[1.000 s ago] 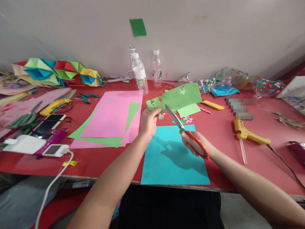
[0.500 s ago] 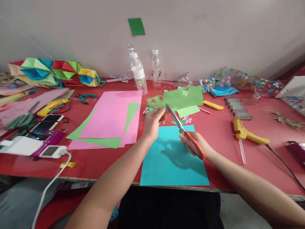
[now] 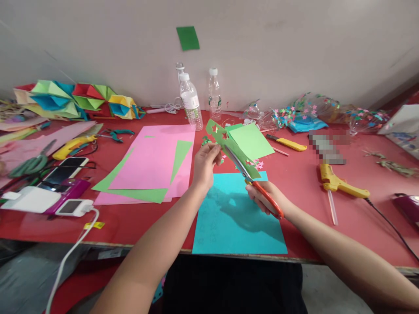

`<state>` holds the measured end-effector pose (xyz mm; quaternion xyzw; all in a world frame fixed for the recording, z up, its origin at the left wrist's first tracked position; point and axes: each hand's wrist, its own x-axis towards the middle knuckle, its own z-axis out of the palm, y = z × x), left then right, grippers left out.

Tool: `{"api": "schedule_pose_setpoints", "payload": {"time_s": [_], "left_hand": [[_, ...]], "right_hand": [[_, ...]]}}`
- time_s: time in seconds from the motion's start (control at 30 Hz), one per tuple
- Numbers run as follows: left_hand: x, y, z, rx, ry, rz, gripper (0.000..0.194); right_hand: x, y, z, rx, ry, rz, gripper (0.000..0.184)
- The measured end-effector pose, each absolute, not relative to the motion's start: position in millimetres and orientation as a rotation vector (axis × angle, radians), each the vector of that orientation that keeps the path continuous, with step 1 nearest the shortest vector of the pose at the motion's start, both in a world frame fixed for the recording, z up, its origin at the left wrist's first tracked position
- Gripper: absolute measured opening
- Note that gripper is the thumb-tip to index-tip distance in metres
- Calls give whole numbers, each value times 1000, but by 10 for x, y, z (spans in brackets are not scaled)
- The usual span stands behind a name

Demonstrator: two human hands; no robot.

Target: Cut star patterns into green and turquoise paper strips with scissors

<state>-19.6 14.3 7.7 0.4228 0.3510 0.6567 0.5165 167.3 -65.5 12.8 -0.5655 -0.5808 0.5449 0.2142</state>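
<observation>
Now the green paper (image 3: 229,146) has swung round: half a second ago it lay flatter and wider; it stands as a narrow strip, pinched in the closed left hand (image 3: 204,163), with a lighter green sheet (image 3: 251,141) uncovered behind. The right hand (image 3: 263,198) grips the scissors (image 3: 252,181), blades in the strip, cutting. Below lies a blue sheet (image 3: 235,222) on the red counter (image 3: 137,218), with 2 bottles (image 3: 191,102) against a plain wall.
</observation>
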Motion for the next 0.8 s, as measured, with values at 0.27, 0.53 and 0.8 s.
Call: {"api": "schedule_pose_setpoints", "payload": {"time_s": [0.27,0.53,0.8], "left_hand": [[-219,151,103,1045,886,1606,14],[-206,123,114,1104,924,1554,12],[-219,150,97,1107,926,1529,13]], "right_hand": [[1741,-647,105,-1549,-1717,1483,53],[1776,-632,94,-1547,-1784,1441,55],[1736,-650,194,-1580,-1736,1494,53]]}}
